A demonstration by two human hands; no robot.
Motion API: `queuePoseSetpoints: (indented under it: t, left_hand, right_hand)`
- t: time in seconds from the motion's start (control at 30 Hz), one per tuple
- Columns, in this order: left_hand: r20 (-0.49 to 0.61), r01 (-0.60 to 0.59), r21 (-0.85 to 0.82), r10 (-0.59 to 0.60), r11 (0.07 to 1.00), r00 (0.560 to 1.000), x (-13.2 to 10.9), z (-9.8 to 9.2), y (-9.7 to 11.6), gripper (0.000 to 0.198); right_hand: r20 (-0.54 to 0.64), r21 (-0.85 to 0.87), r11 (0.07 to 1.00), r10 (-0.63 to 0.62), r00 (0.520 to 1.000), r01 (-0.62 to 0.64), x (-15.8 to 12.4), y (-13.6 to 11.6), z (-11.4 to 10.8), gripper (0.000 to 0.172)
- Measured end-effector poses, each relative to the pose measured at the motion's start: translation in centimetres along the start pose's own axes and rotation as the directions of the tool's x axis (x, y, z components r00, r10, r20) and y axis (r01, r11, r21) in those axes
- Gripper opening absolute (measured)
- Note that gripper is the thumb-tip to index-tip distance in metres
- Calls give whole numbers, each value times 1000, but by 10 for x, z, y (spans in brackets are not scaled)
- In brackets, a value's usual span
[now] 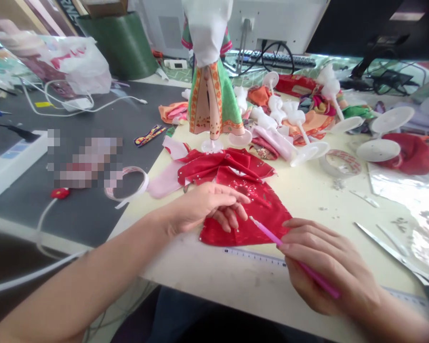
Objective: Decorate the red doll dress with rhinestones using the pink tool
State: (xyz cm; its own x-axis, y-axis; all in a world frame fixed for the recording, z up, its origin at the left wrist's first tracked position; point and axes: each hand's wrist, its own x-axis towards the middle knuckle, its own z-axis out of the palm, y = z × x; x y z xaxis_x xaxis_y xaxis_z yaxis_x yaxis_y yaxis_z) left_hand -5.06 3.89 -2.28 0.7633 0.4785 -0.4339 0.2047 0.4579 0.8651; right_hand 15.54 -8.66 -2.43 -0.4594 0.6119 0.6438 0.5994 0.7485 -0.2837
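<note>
A red satin doll garment (271, 214) dotted with small pearly beads lies spread on the pale board, its far part folded in loose layers. My left hand (210, 202) is over its near left part, index finger stretched out and the other fingers loosely curled and apart. I see nothing held in it. My right hand (329, 262) grips a pink rhinestone pen (266, 232), its pale tip pointing up-left, just right of my left fingertips. Whether a bead sits on the tip is too small to tell. A ruler (253, 256) lies along the garment's near edge.
A dressed doll form (214, 102) stands behind the garment. White doll stands (307, 147) and coloured cloths crowd the back right. Scissors (389, 250) lie open at the right, near a tape roll (339, 164). Another tape roll (145, 183) and white cables (103, 102) are at the left.
</note>
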Motion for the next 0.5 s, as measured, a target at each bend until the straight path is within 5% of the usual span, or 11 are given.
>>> queuePoseSetpoints:
  t: [0.5]
  left_hand:
    - [-24,-53,3,53,999,998,1,8,-3,12]
  right_hand:
    - [-20,7,1000,9,1000,-9,1,1,3,26]
